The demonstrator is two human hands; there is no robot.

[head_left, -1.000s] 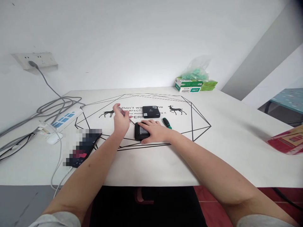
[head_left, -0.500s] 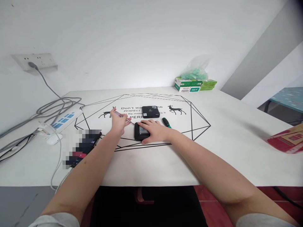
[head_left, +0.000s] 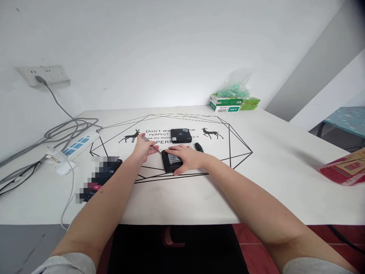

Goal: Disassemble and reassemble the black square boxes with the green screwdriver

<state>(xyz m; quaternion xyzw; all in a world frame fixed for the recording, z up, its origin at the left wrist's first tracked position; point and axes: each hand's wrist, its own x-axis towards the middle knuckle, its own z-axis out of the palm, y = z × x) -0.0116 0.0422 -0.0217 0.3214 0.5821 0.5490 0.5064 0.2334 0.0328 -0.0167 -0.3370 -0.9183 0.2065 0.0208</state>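
Observation:
My left hand (head_left: 142,149) is closed round a thin screwdriver (head_left: 156,149) with a clear handle. Its metal shaft slants down to the right, and the tip meets the left edge of a small black box-shaped device (head_left: 167,166). A white printed label shows on the device's upper face. Over its right part lies my right hand (head_left: 188,156), thumb at the near side and fingers across the top, gripping it against the table. Just behind my right hand is a screwdriver with a dark green handle (head_left: 199,147), partly hidden. A second flat black box (head_left: 181,136) sits farther back.
At left a smartphone (head_left: 107,175) lies near my forearm, by a white power strip (head_left: 76,146) with coiled grey cables (head_left: 71,123). Green and white boxes (head_left: 226,102) under a plastic bag (head_left: 235,85) stand by the wall. A red package (head_left: 342,169) is at right.
My left hand has shifted slightly right and down with the screwdriver. The labelled device has turned and slid a little toward me under my right hand.

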